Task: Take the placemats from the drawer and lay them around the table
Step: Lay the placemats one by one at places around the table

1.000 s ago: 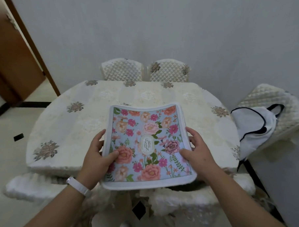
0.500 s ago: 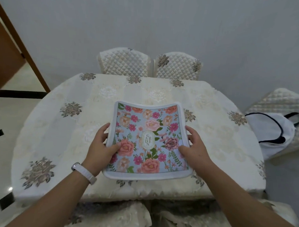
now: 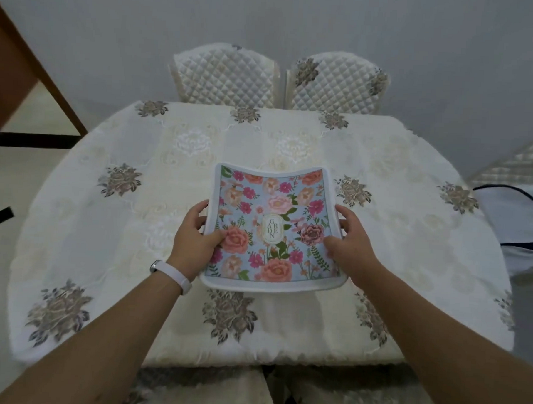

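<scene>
A floral placemat [image 3: 270, 220] with a white border and a pale blue middle hangs just above the table [image 3: 104, 249], over its near half. My left hand [image 3: 193, 238] grips its left edge, thumb on top of a pink rose. My right hand [image 3: 349, 242] grips the right edge the same way. The mat sags a little between the two hands, and I cannot tell whether more mats lie stacked under it. The table wears a cream embroidered cloth with grey-brown flower patches.
Two quilted white chair backs [image 3: 225, 74] stand side by side at the table's far edge. Another quilted chair at the right holds a white bag with dark trim [image 3: 520, 225]. Two fluffy seat cushions [image 3: 202, 388] sit below the near edge. A brown door frame [image 3: 36, 69] is at left.
I have stepped closer to the table. The mat, still held in both hands, has moved forward from the table's near edge to over its near half.
</scene>
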`<state>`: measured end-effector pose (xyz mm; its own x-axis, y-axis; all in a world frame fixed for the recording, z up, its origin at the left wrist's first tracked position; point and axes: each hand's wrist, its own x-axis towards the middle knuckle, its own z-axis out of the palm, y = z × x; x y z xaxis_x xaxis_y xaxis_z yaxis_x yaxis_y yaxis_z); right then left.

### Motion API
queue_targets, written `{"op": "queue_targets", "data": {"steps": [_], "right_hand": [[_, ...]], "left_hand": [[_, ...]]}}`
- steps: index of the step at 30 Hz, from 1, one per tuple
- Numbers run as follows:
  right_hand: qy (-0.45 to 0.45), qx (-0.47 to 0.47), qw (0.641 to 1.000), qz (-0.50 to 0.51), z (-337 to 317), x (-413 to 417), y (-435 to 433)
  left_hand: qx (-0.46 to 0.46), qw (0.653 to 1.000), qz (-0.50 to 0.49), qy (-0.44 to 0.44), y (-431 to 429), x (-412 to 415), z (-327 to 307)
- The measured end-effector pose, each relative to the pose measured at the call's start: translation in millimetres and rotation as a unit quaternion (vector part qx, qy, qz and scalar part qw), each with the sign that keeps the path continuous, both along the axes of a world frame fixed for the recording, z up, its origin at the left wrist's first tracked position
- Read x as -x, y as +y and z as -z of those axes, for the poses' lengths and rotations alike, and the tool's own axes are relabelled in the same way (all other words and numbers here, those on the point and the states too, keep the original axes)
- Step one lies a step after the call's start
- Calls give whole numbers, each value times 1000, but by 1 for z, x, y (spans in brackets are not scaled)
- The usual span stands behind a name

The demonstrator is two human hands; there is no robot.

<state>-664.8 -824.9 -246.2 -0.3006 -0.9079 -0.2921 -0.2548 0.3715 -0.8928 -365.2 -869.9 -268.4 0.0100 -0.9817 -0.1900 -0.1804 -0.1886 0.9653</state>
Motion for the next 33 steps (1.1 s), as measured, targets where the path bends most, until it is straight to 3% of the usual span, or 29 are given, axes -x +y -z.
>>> {"op": "queue_targets", "data": {"steps": [17,23,27,33], "right_hand": [[2,31,999,8,96,52,-172],[13,2,1000,14,117,59,-197],[43,-37,998,3,131,63,-198],[126,-40,991,4,137,59,-202]], "left_hand": [[-28,998,-51,-21,-166,57,77],[-17,992,-22,-124,-194,58,98],[-2,983,-10,-183,-194,56,111],[-18,983,-31,-179,-195,57,109]]}}
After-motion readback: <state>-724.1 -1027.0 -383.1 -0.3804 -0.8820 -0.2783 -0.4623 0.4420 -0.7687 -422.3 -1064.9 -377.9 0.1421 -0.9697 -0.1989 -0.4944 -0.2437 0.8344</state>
